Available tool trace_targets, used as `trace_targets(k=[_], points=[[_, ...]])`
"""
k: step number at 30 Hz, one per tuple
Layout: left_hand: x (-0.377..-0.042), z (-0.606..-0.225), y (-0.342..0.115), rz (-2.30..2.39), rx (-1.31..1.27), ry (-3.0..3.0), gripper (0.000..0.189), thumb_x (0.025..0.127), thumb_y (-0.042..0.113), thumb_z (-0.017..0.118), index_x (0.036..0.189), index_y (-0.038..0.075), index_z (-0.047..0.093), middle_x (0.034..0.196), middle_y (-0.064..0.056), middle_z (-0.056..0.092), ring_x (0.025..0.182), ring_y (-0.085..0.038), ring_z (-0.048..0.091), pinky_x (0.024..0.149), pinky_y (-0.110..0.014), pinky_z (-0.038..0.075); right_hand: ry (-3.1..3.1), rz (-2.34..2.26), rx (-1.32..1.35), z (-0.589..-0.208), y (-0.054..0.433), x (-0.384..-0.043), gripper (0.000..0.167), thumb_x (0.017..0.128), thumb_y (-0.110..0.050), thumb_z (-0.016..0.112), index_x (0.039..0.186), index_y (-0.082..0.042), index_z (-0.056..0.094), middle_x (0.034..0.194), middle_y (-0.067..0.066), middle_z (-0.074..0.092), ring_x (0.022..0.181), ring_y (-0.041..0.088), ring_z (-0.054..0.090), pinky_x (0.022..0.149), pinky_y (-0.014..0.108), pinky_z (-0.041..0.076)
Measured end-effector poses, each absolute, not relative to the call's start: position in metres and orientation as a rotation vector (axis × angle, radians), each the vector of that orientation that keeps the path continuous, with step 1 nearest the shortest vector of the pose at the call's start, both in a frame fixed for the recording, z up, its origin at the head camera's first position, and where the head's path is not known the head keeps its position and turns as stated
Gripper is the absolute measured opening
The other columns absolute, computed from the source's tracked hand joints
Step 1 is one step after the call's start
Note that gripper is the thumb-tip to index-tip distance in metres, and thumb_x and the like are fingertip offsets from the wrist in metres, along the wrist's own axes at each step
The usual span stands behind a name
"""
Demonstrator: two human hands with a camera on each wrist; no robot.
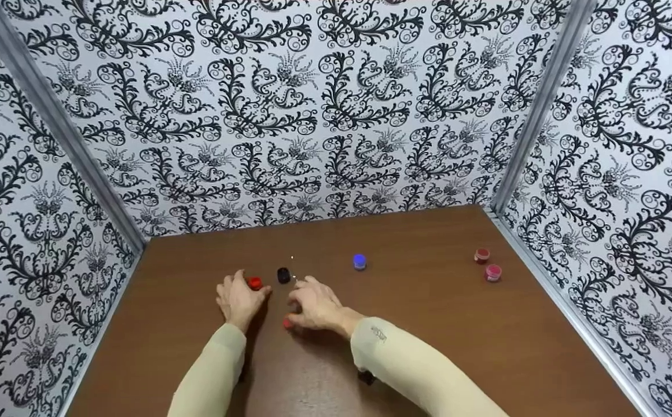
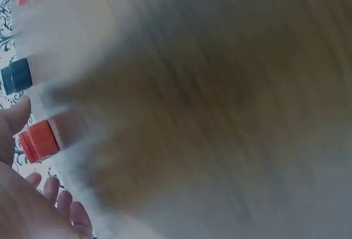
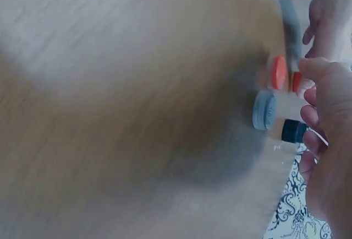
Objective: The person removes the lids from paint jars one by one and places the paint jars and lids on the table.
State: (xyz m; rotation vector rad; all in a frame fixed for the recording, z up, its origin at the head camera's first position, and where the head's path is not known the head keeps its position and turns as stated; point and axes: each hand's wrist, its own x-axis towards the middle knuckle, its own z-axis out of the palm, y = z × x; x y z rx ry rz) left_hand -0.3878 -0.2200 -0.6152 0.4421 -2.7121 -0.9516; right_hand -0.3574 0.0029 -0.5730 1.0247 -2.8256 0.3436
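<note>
My left hand (image 1: 239,300) rests at the table with thumb and fingers spread around a small red jar (image 1: 254,283). In the left wrist view, gaps show between that red jar (image 2: 39,141) and the thumb and fingers. My right hand (image 1: 315,305) is low over the table, fingers loosely bent, with nothing seen between them. By its thumb lies a red-lidded piece (image 1: 287,324), its red face (image 3: 279,72) turned to the right wrist camera. A round grey piece (image 3: 264,110) stands beside it. A small black jar (image 1: 283,275) is between the two hands, farther back.
A blue-lidded jar (image 1: 359,262) stands right of the hands on the brown table (image 1: 422,324). Far to the right are a dark red jar (image 1: 482,255) and a pinkish-red jar (image 1: 492,273). Patterned walls (image 1: 324,116) enclose the back and sides.
</note>
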Motion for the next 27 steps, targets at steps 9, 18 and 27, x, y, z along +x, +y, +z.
trace_targets(k=[9, 18, 27], points=[[-0.388, -0.602, -0.211, -0.928, 0.331, -2.665, 0.096, 0.086, 0.049, 0.091, 0.162, 0.003, 0.053, 0.159, -0.032, 0.053, 0.144, -0.056, 0.045, 0.12, -0.075, 0.039, -2.823, 0.564, 0.883, -0.563, 0.019, -0.366, 0.025, 0.097, -0.037, 0.084, 0.116, -0.021, 0.086, 0.117, -0.001, 0.08, 0.113, 0.021, 0.07, 0.096, 0.037, 0.063], [-0.38, -0.587, -0.192, -0.987, 0.237, -2.626, 0.079, 0.092, 0.042, 0.086, 0.155, 0.001, 0.062, 0.155, -0.03, 0.063, 0.141, -0.052, 0.052, 0.12, -0.066, 0.045, -2.754, 0.791, 0.843, -0.558, 0.041, -0.368, 0.027, 0.098, -0.03, 0.085, 0.118, -0.012, 0.084, 0.112, 0.004, 0.082, 0.104, 0.023, 0.077, 0.094, 0.038, 0.065], [-0.379, -0.585, -0.176, -1.034, 0.054, -2.519, 0.06, 0.093, 0.039, 0.085, 0.138, 0.001, 0.075, 0.128, -0.024, 0.079, 0.121, -0.049, 0.068, 0.108, -0.062, 0.054, -2.621, 0.921, 0.806, -0.562, 0.077, -0.373, 0.028, 0.094, -0.021, 0.087, 0.115, -0.003, 0.084, 0.11, 0.013, 0.084, 0.102, 0.031, 0.08, 0.095, 0.043, 0.066]])
